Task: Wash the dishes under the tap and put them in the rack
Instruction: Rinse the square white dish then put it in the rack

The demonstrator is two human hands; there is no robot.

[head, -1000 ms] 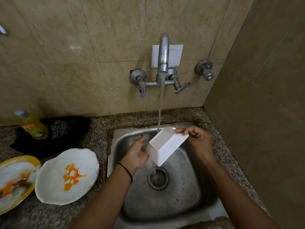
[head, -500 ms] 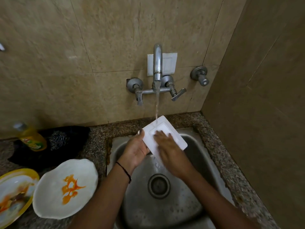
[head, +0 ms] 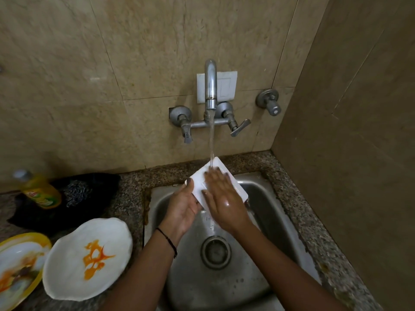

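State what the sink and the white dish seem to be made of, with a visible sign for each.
The sink looks like stainless steel: brushed grey with dull reflections. The white dish is probably plastic or melamine, smooth, thin-edged; ceramic cannot be ruled out.
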